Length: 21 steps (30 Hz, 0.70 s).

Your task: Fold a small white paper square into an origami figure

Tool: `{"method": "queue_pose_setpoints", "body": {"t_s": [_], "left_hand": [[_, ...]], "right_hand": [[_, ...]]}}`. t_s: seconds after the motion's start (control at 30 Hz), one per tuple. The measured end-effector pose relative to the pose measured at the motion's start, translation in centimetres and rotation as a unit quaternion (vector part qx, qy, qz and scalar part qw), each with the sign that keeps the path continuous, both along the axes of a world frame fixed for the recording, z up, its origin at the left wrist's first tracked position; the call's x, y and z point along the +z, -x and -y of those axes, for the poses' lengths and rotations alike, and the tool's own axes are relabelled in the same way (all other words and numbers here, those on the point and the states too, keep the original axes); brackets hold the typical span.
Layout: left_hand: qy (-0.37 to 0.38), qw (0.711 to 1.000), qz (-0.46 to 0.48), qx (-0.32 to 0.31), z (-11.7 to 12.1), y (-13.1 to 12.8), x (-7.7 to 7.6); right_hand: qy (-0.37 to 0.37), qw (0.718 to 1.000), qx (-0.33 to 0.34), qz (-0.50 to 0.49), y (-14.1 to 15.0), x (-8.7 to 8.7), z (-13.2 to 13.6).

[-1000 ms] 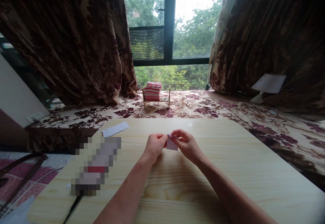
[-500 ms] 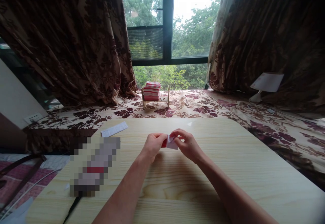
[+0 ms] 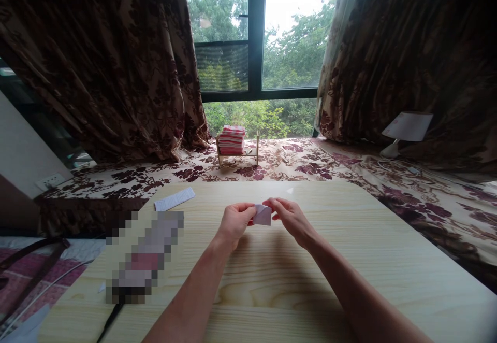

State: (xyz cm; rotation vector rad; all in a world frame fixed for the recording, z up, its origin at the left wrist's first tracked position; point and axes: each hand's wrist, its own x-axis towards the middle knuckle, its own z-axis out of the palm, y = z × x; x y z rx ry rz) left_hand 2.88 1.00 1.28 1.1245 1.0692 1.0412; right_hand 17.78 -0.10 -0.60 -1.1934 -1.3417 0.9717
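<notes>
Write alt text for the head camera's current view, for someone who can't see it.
Two bare hands, left and right, work at a small piece of folded paper above a pale wooden table. Beyond, folded striped cloths sit on a small rack before a curtained window.

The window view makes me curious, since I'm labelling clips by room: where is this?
Probably a bedroom or sitting room at home: patterned curtains, a small lamp and a cloth-covered window ledge.
</notes>
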Motion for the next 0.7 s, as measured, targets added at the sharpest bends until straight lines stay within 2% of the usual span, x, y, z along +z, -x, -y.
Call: {"method": "queue_pose_setpoints", "body": {"t_s": [0.43, 0.7], "left_hand": [[0.033, 0.998, 0.042, -0.020, 0.50, 0.13, 0.51], [0.038, 0.995, 0.071, -0.055, 0.23, 0.19, 0.36]], "right_hand": [[0.055, 0.996, 0.036, -0.056, 0.38, 0.48, 0.58], [0.049, 0.997, 0.012, -0.062, 0.15, 0.66, 0.54]]}}
